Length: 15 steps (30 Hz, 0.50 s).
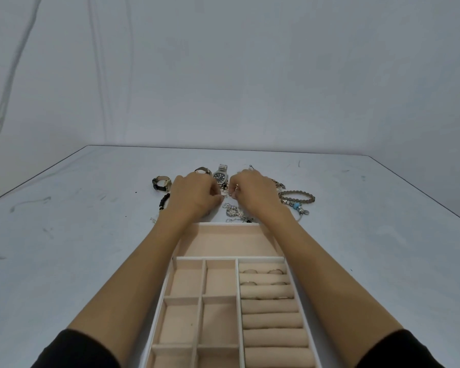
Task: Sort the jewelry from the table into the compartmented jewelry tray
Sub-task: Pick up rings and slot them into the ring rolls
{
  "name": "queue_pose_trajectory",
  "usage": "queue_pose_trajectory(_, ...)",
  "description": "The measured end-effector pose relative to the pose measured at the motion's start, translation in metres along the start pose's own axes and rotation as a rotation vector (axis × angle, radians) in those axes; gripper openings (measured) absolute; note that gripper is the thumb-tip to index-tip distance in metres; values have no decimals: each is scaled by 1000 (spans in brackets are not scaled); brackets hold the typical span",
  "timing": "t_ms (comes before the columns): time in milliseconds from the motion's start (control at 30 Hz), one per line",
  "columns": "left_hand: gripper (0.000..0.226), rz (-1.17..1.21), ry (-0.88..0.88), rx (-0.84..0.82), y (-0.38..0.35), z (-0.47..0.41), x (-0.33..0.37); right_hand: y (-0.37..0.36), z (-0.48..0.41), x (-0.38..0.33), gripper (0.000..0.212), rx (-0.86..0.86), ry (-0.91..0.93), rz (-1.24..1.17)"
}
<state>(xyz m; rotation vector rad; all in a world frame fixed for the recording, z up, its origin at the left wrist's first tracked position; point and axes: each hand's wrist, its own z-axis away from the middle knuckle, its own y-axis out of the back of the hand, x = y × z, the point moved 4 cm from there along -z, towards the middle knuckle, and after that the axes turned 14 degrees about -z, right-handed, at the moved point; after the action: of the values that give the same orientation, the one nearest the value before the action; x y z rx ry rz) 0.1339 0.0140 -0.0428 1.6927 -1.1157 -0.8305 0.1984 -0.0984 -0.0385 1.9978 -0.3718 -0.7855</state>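
Note:
A beige compartmented jewelry tray (236, 277) lies in front of me, with several rings (262, 272) tucked into its right-hand ring rolls. Beyond its far edge sits a heap of jewelry on the table. My left hand (194, 193) and my right hand (252, 193) reach over the tray, fingers curled, and both pinch a small silver piece (225, 193) between them. A silver watch (221, 176) lies just behind the hands. A silver chain (233, 211) lies under them near the tray's edge.
A black-strap watch (160, 182) and a black bead bracelet (164, 201) lie left of the hands. A brown bead bracelet (298, 197) and a blue charm bracelet (298, 207) lie right. The grey table (64, 248) ends at a pale wall.

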Motion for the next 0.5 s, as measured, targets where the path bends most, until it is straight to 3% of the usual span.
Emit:
queue_pose_trajectory(233, 26, 50, -20, -61, -5, 1, -6, 6, -1, 11, 14, 21, -130, -285)
queue_pose_trajectory(500, 17, 122, 5, -54, -6, 3, -8, 6, -2, 17, 8, 33, -160, -480)
